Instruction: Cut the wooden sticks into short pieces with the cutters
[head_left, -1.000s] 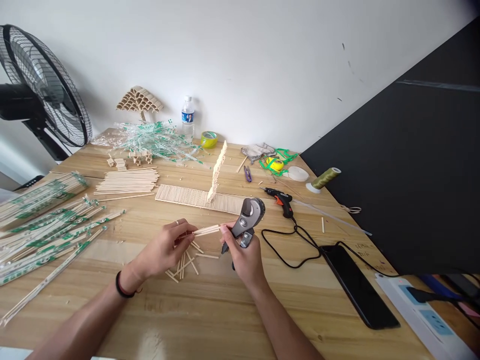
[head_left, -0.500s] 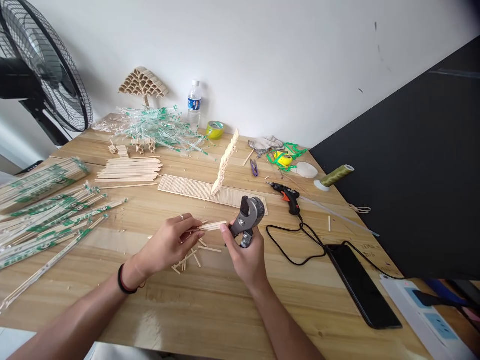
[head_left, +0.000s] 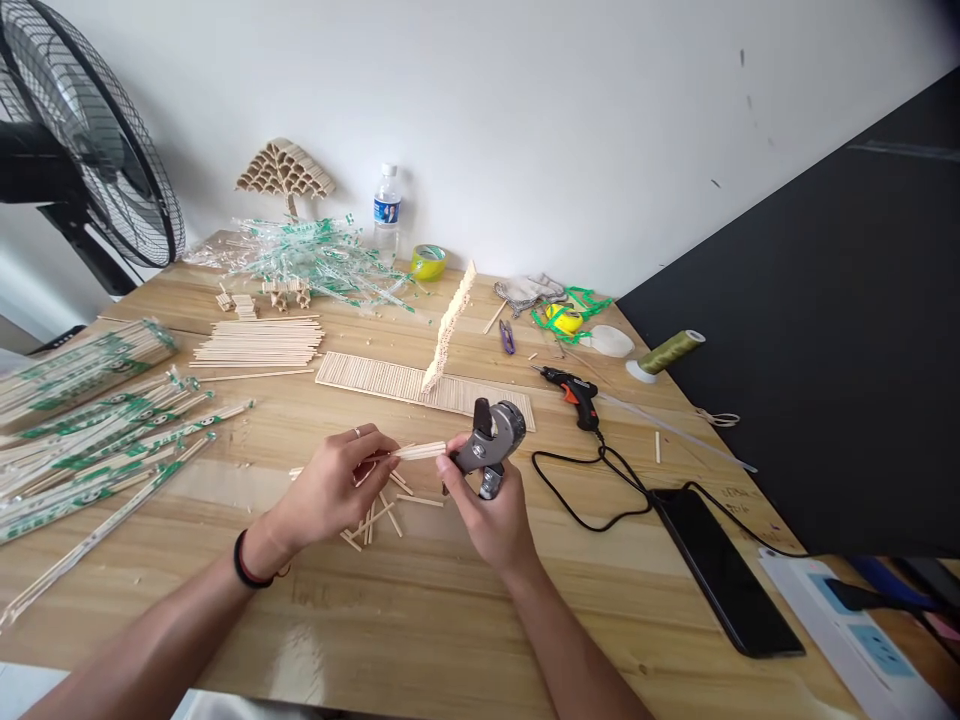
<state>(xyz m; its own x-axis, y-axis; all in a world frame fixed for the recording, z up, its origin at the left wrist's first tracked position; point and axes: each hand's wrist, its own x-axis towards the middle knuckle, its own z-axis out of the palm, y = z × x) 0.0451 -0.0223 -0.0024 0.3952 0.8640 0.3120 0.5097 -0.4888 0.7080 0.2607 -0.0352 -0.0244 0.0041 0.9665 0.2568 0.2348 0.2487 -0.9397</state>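
Between the thumb and fingers of my left hand point(head_left: 346, 482) is a small bundle of wooden sticks point(head_left: 420, 452), pointing to the right. My right hand point(head_left: 491, 515) is closed around a grey hand cutter point(head_left: 495, 445) with a curved head. The right thumb tip is close to the sticks' right ends; whether it touches them I cannot tell. Short cut sticks point(head_left: 382, 520) lie loose on the table below the hands. Behind them is a flat strip of sticks side by side point(head_left: 367, 375), with a narrow upright stick panel point(head_left: 452, 325) rising from it.
A black glue gun point(head_left: 571, 388) with a looping cable and a phone point(head_left: 727, 570) lie to the right. Wrapped chopsticks point(head_left: 90, 440) and a row of bare sticks point(head_left: 259, 340) cover the left. Behind stand a water bottle point(head_left: 387, 210), yellow tape point(head_left: 428, 262) and a fan point(head_left: 90, 140).
The sticks in my left hand have drawn slightly left, and their right ends now sit a little apart from the cutter. My right hand keeps its hold on the cutter.
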